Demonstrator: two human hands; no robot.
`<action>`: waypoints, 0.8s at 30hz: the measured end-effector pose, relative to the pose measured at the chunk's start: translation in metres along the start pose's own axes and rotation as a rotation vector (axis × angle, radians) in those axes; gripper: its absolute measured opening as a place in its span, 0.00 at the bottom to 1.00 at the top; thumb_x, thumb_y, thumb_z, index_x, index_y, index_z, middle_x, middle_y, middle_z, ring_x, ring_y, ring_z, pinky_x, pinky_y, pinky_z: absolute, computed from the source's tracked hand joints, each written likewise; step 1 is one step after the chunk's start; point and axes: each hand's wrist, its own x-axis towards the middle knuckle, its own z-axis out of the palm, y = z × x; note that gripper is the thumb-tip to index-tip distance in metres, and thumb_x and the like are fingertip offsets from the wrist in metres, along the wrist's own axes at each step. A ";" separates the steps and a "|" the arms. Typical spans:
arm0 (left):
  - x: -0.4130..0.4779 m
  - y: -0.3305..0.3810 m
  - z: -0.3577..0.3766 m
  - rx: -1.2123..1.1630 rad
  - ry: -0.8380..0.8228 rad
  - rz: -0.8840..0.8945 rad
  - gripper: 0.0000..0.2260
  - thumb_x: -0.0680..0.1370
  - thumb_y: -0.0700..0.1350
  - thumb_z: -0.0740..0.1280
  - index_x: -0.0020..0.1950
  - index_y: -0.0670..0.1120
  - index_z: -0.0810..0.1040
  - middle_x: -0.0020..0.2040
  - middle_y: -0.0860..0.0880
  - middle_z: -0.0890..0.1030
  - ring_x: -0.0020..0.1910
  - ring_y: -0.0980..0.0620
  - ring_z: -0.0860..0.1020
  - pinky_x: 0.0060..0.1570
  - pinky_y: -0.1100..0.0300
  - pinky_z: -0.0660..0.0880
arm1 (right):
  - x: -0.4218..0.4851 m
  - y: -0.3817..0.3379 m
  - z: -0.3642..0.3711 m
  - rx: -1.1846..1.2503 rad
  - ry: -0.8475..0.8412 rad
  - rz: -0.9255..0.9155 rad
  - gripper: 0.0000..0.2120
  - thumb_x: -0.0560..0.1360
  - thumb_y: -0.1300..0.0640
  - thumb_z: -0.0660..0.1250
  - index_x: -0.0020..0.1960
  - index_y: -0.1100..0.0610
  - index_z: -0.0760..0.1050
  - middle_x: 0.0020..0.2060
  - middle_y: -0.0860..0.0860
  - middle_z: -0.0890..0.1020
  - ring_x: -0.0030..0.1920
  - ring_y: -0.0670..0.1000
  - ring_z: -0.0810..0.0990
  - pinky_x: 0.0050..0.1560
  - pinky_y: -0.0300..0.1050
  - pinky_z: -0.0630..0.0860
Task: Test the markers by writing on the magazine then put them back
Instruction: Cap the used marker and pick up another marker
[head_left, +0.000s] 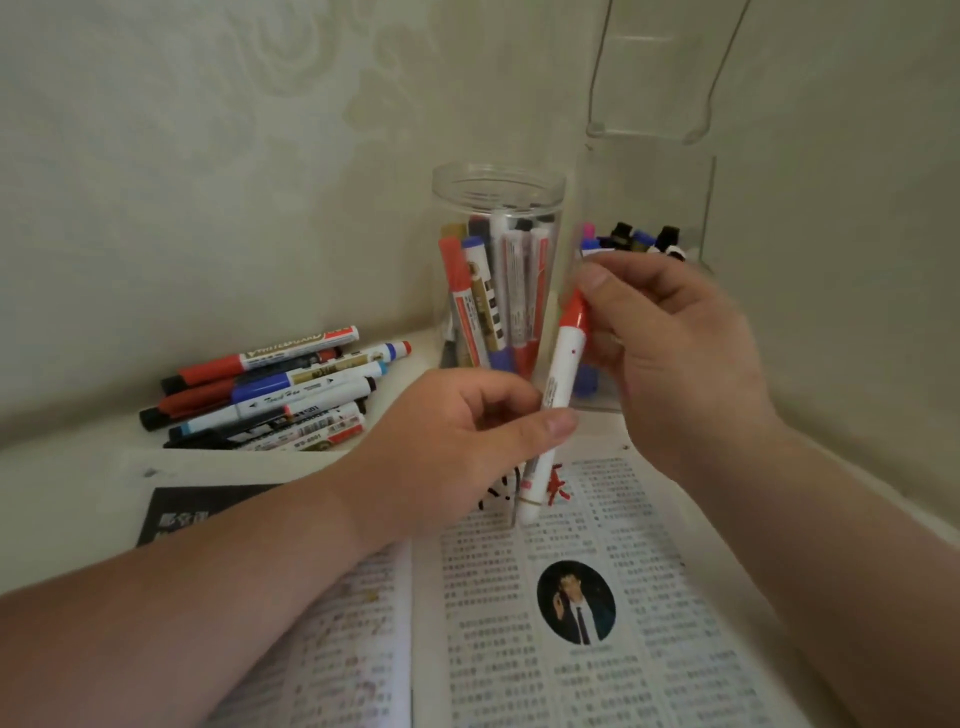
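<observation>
A white marker (563, 374) with a red cap (575, 310) stands nearly upright above the open magazine (571, 597). My left hand (467, 431) grips its barrel between thumb and fingers. My right hand (670, 353) pinches the red cap at the top end. Red and black scribbles (558, 486) mark the page just behind the marker's lower end. A clear round jar (498, 270) behind it holds several markers upright.
A pile of several loose markers (270, 395) lies on the white table at the left. A clear rectangular holder (644, 249) with more markers stands at the back right, partly hidden by my right hand. Patterned walls close the corner.
</observation>
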 end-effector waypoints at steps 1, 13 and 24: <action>0.000 0.000 0.000 0.001 0.020 -0.001 0.13 0.71 0.58 0.71 0.43 0.49 0.86 0.39 0.45 0.85 0.40 0.44 0.83 0.46 0.49 0.82 | -0.001 0.001 0.001 0.092 -0.045 0.109 0.11 0.81 0.51 0.67 0.54 0.59 0.80 0.40 0.53 0.85 0.41 0.53 0.84 0.48 0.54 0.82; -0.003 -0.005 0.007 0.060 0.194 0.058 0.15 0.70 0.61 0.71 0.42 0.50 0.86 0.35 0.48 0.84 0.35 0.47 0.80 0.36 0.60 0.76 | -0.010 -0.002 0.007 0.653 -0.220 0.477 0.26 0.82 0.37 0.55 0.35 0.55 0.68 0.28 0.52 0.72 0.31 0.52 0.75 0.43 0.50 0.76; -0.001 -0.011 -0.001 -0.131 0.094 0.036 0.25 0.78 0.65 0.57 0.43 0.49 0.85 0.36 0.45 0.83 0.34 0.45 0.76 0.38 0.48 0.73 | -0.001 -0.016 -0.014 0.817 -0.205 0.343 0.03 0.68 0.58 0.55 0.36 0.53 0.64 0.23 0.45 0.58 0.20 0.44 0.54 0.18 0.35 0.53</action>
